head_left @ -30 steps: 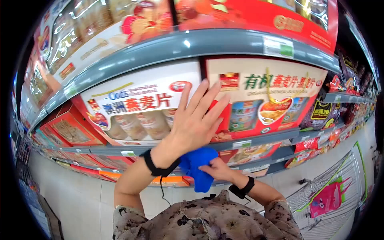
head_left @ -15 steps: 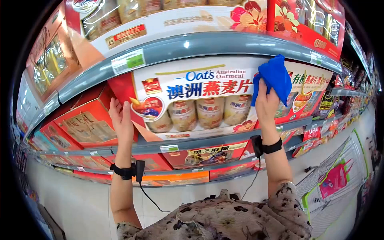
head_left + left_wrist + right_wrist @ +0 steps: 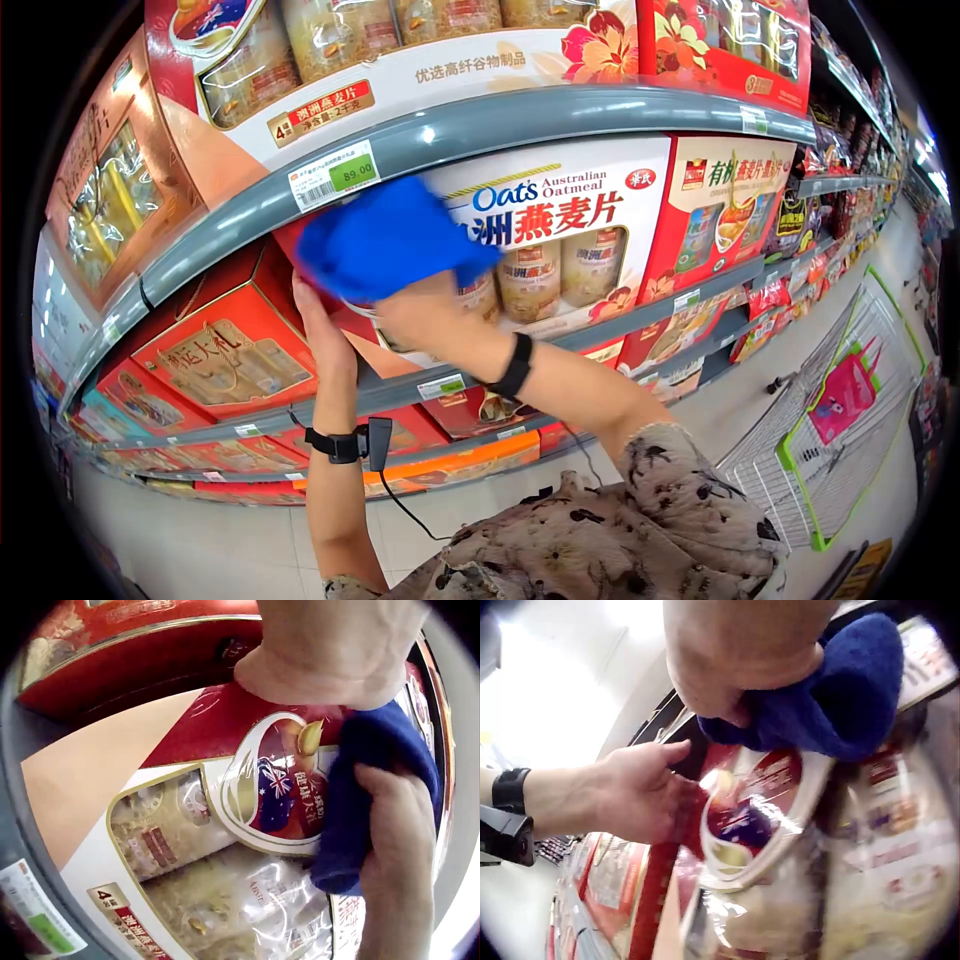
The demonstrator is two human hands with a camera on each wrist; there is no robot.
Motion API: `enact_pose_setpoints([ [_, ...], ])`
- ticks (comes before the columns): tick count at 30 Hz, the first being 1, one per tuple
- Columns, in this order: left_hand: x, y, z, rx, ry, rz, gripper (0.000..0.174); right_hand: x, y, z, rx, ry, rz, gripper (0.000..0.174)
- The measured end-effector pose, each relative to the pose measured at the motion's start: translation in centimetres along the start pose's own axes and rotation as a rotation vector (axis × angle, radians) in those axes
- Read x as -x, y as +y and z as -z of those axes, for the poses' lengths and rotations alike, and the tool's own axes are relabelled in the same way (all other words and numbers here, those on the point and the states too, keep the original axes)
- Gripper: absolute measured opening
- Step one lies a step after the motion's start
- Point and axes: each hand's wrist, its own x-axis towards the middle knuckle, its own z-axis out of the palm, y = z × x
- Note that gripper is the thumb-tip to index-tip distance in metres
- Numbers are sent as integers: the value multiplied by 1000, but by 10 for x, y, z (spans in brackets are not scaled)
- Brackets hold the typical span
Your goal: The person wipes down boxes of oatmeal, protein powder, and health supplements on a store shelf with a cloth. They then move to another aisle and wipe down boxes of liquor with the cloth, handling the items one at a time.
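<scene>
A white and red oatmeal gift box [image 3: 600, 255] with clear windows stands on the shelf. My right hand [image 3: 425, 310] grips a bunched blue cloth [image 3: 375, 245] over the front of the box, near its upper left corner. In the left wrist view the thumb lies across the blue cloth [image 3: 349, 817], beside the box's round emblem [image 3: 281, 780]. My left hand [image 3: 325, 335] rests at the box's left side, its fingertips partly hidden by the cloth in the head view. The right wrist view has this left hand [image 3: 641, 791] with its thumb held apart, fingers along the red edge.
A shelf rail with a price tag [image 3: 335, 178] runs just above the cloth. Red gift boxes [image 3: 225, 345] stand to the left, and a cream and red oatmeal box [image 3: 725, 205] to the right. A shopping cart [image 3: 810, 440] with a pink bag is on the floor at right.
The right hand has carried the blue cloth from low in front, up to the box's right end, then left across to its left end. The left hand has moved from the box front to its left side.
</scene>
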Motion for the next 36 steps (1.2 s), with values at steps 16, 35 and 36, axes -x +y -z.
enact_pose_setpoints([
  [16,-21,-37,29,133,-131,156,71,82,135,72,586,115,-25,53],
  [35,-1,-28,11,-157,17,179,71,259,147,-22,97,290,-1023,37],
  [36,-2,-29,13,-145,-13,179,71,252,125,-27,35,346,-905,36],
])
